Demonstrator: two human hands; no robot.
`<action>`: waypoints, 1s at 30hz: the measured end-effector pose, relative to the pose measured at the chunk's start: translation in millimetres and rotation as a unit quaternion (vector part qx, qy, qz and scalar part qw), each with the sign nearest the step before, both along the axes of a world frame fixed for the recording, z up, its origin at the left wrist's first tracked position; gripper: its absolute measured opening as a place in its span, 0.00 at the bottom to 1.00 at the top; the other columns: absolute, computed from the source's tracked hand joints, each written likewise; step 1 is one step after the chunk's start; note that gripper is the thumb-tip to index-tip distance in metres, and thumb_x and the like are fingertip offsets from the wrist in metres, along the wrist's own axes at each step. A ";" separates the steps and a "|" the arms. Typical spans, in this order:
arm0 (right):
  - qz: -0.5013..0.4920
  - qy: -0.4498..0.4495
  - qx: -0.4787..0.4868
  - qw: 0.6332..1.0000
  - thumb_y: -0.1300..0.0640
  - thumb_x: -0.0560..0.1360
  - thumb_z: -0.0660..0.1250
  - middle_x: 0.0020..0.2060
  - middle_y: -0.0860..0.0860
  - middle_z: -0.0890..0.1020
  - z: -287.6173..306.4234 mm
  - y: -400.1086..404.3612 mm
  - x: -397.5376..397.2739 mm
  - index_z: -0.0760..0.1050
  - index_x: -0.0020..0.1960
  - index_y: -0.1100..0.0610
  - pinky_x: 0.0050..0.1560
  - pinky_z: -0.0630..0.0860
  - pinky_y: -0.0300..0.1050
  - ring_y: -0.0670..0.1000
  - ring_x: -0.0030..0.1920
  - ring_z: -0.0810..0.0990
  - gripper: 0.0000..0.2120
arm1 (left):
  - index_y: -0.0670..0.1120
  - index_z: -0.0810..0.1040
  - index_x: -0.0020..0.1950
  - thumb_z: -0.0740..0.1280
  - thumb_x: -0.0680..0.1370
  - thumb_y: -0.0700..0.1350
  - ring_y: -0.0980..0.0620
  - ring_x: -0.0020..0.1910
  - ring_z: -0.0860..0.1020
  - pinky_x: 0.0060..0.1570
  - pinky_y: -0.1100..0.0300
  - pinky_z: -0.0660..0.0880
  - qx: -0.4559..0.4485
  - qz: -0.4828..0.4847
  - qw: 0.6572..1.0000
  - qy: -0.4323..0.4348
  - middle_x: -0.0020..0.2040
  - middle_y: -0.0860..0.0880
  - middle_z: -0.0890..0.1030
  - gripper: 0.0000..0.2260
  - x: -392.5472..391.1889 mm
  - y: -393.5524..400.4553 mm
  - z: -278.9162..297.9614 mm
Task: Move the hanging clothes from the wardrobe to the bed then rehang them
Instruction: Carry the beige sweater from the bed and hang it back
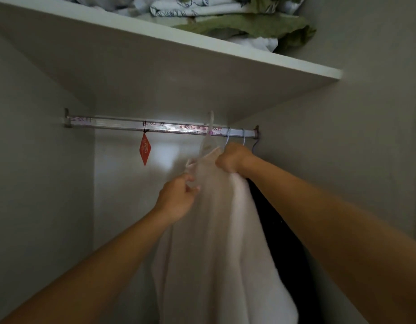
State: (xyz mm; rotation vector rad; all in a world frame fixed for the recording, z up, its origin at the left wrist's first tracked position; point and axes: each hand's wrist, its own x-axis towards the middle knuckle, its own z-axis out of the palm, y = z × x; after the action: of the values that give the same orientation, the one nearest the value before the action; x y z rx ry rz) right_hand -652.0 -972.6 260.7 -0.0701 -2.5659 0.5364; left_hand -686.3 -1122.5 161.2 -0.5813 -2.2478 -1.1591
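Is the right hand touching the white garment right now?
Touching. The head view shows the right hand fisted around the top of the white garment.

Just right of the right hand [230, 160], a dark garment [284, 242] is hiding mostly behind the white garment [216, 242], whose hem is running off the bottom edge. Above that hand, the rail's [122, 124] red lettering is blurring, unreadable.
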 end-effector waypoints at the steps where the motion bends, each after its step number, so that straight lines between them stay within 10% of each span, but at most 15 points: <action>1: -0.005 0.001 0.003 1.000 0.61 0.76 0.62 0.59 0.60 0.78 1.3 0.1 -4.9 0.74 0.59 0.64 0.44 0.69 0.42 0.59 0.58 0.78 0.13 | 0.46 0.75 0.65 0.67 0.79 0.49 0.47 0.51 0.80 0.57 0.52 0.76 -0.007 -0.005 1.000 -0.001 0.47 0.49 0.80 0.16 -2.6 1.6 0.0; 12: -0.029 -0.013 0.008 0.999 0.60 0.78 0.59 0.62 0.60 0.76 -9.8 -5.3 -32.7 0.72 0.62 0.63 0.46 0.71 0.43 0.59 0.59 0.77 0.15 | 0.49 0.77 0.64 0.65 0.78 0.52 0.48 0.53 0.80 0.56 0.57 0.75 -0.070 -0.026 0.997 -0.017 0.52 0.48 0.82 0.16 -15.8 14.0 -10.7; 23: -0.008 -0.026 0.019 0.999 0.57 0.76 0.64 0.44 0.54 0.74 -27.5 2.5 -25.6 0.66 0.41 0.58 0.30 0.67 0.41 0.51 0.38 0.73 0.09 | 0.48 0.75 0.65 0.67 0.78 0.51 0.48 0.53 0.80 0.56 0.56 0.75 -0.111 -0.034 0.993 -0.034 0.51 0.47 0.81 0.17 -6.3 15.0 -14.2; 30: 0.030 0.018 -0.023 0.999 0.52 0.77 0.64 0.35 0.56 0.77 -37.8 19.0 9.2 0.68 0.34 0.58 0.41 0.81 0.48 0.58 0.38 0.80 0.15 | 0.48 0.76 0.64 0.68 0.77 0.49 0.47 0.53 0.79 0.56 0.57 0.75 -0.104 0.004 0.994 -0.033 0.51 0.48 0.81 0.17 9.6 4.3 -8.3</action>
State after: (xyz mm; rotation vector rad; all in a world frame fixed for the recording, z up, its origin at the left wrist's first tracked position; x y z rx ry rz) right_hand -642.7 -953.6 222.9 0.0010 -2.5265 0.6146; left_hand -676.8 -1118.2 152.8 -0.6213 -2.4429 -0.9584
